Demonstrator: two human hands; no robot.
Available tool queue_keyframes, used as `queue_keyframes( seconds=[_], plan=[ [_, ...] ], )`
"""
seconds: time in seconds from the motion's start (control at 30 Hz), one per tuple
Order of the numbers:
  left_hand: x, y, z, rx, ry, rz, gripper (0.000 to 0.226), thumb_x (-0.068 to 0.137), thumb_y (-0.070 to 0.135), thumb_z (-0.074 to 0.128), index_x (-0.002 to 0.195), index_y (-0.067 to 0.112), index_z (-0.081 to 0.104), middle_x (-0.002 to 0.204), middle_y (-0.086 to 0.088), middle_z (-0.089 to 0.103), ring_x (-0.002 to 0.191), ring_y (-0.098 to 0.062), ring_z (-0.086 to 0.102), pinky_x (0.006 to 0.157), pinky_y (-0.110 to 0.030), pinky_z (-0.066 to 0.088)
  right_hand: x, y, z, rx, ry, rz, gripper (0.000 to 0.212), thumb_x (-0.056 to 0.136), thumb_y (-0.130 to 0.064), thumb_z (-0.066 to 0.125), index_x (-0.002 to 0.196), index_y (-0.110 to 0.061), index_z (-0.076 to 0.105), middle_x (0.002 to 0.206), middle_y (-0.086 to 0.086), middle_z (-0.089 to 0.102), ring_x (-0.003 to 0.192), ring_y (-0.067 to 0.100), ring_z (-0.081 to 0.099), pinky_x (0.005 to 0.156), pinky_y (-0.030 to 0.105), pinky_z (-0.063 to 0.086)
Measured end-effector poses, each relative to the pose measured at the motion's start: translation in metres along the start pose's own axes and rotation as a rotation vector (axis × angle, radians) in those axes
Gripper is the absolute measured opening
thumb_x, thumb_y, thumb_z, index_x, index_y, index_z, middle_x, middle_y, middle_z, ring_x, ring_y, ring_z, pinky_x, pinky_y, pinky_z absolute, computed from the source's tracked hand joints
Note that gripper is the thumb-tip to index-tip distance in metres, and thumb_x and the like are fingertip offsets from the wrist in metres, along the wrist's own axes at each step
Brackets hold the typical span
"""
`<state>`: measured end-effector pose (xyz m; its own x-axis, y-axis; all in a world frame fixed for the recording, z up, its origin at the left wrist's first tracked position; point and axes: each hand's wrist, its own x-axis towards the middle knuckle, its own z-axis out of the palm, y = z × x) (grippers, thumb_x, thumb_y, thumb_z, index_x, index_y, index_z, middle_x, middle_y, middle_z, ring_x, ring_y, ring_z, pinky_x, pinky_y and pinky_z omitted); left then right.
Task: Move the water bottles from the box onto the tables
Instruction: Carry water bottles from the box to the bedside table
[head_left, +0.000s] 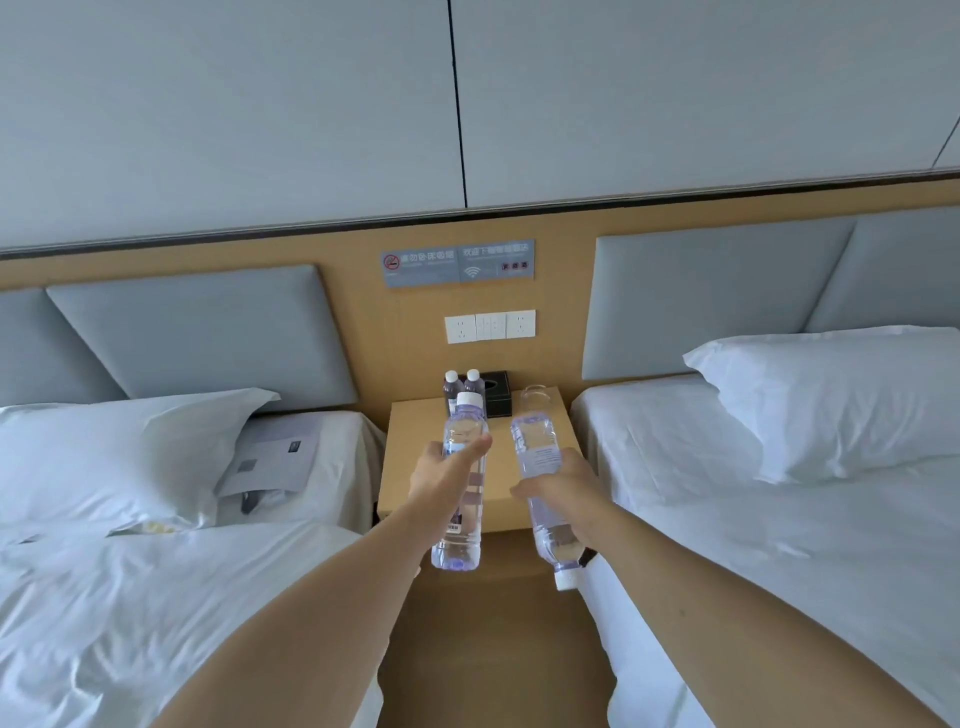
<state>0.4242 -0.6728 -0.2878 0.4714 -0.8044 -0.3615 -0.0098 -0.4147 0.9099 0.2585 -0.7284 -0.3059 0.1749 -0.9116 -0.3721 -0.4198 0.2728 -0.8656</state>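
Note:
My left hand (441, 475) grips a clear water bottle (460, 525) round its middle, cap up, in front of the wooden bedside table (415, 431). My right hand (558, 480) holds a second clear bottle (540, 452) upside down, its white cap pointing toward me and down. Both bottles hang in the air above the table's front edge. Two more bottles (461, 387) with white caps stand at the back of the table. The box is out of view.
A black tissue box (496, 397) and a clear glass (535, 397) sit at the table's back. Beds with white sheets and pillows flank the table on both sides; papers (275, 457) lie on the left bed. Wall sockets (490, 326) are above the table.

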Motion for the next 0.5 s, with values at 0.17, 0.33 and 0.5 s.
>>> queue_keyframes(
  seconds=[0.17, 0.33, 0.5],
  plan=[
    [0.070, 0.032, 0.021, 0.010, 0.036, 0.002, 0.059, 0.070, 0.062, 0.085, 0.108, 0.027, 0.056, 0.097, 0.000, 0.075, 0.073, -0.013, 0.078, 0.055, -0.028, 0.060, 0.083, -0.025, -0.015, -0.013, -0.099, 0.096, 0.070, 0.064, -0.022, 0.093, 0.121, -0.017, 0.053, 0.111, 0.009, 0.063, 0.100, 0.027, 0.063, 0.090, 0.046, 0.057],
    [0.133, 0.035, 0.035, 0.040, 0.031, -0.049, 0.060, 0.072, 0.047, 0.089, 0.114, 0.024, 0.053, 0.105, -0.003, 0.072, 0.093, -0.021, 0.075, 0.082, -0.045, 0.064, 0.139, -0.040, -0.011, -0.033, -0.167, 0.231, 0.064, 0.063, -0.027, 0.094, 0.109, -0.023, 0.050, 0.102, 0.007, 0.062, 0.090, 0.024, 0.061, 0.060, 0.034, 0.053],
    [0.200, 0.036, 0.038, 0.212, 0.014, -0.089, 0.059, 0.072, 0.047, 0.088, 0.110, 0.026, 0.048, 0.104, 0.000, 0.066, 0.093, -0.019, 0.067, 0.070, -0.034, 0.054, 0.201, -0.044, 0.003, -0.037, -0.175, 0.373, 0.058, 0.062, -0.024, 0.093, 0.099, -0.023, 0.047, 0.103, 0.008, 0.060, 0.091, 0.027, 0.059, 0.067, 0.041, 0.058]
  ],
)
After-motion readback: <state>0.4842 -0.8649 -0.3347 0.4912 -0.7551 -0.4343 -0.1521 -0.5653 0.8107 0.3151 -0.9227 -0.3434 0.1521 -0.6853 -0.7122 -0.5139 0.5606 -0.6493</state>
